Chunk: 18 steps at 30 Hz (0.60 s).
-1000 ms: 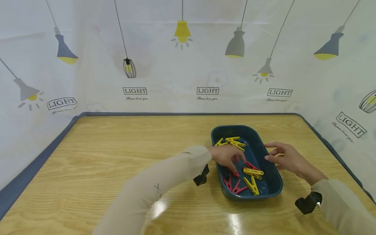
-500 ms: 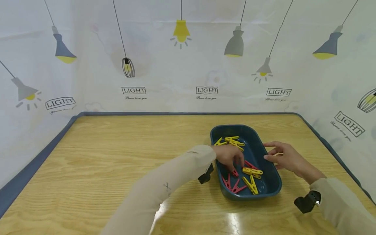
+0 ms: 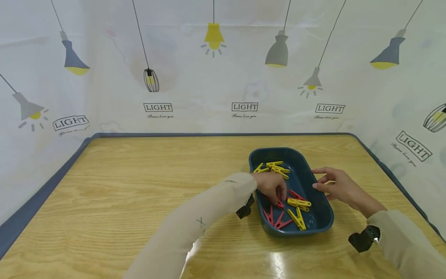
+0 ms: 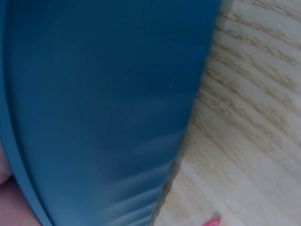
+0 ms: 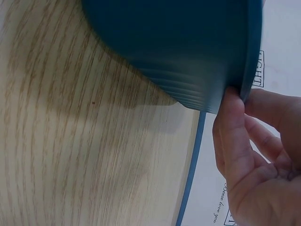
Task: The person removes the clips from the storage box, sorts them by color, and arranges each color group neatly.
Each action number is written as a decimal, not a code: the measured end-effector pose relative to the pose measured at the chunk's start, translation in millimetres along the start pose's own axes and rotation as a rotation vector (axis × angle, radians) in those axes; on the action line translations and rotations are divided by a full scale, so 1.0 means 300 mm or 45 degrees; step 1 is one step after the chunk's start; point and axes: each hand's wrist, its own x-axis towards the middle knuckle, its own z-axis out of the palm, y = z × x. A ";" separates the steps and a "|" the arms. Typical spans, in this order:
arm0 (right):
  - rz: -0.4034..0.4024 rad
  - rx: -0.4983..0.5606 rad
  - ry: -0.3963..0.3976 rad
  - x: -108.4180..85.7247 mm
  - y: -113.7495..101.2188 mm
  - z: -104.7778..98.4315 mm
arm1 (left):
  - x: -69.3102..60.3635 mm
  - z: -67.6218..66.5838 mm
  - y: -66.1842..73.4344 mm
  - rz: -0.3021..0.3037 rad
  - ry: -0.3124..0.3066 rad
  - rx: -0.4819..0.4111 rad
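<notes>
Inside a blue plastic tub [image 3: 302,182], the nearer left hand [image 3: 271,186] pinches a red clothespin [image 3: 280,204] whose visible end slants near-right, while the right hand [image 3: 339,190] grips the right rim [image 5: 254,42].

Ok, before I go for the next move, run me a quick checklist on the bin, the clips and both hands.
1. Bin flat on the table: ok.
2. Right hand at the bin's side: ok, fingertips touch it at the rim.
3. Left hand at a clip: ok, fingertips are down at a red clip inside the bin.
4. Firm grip on that clip: cannot tell, the fingers hide the contact.
5. Clips lying singly: not ok, yellow clips overlap at the far end.
6. Table free of stray pieces: cannot tell, a small red tip shows at the left wrist view's bottom edge.
</notes>
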 end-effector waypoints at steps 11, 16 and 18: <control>-0.008 0.008 0.003 -0.002 0.000 -0.002 | 0.011 0.011 -0.004 0.001 -0.014 -0.012; -0.006 0.018 0.000 -0.002 0.000 -0.003 | 0.027 0.007 -0.021 0.020 -0.067 -0.033; -0.009 0.021 -0.001 -0.003 0.000 -0.003 | 0.028 0.006 -0.023 0.041 -0.070 -0.023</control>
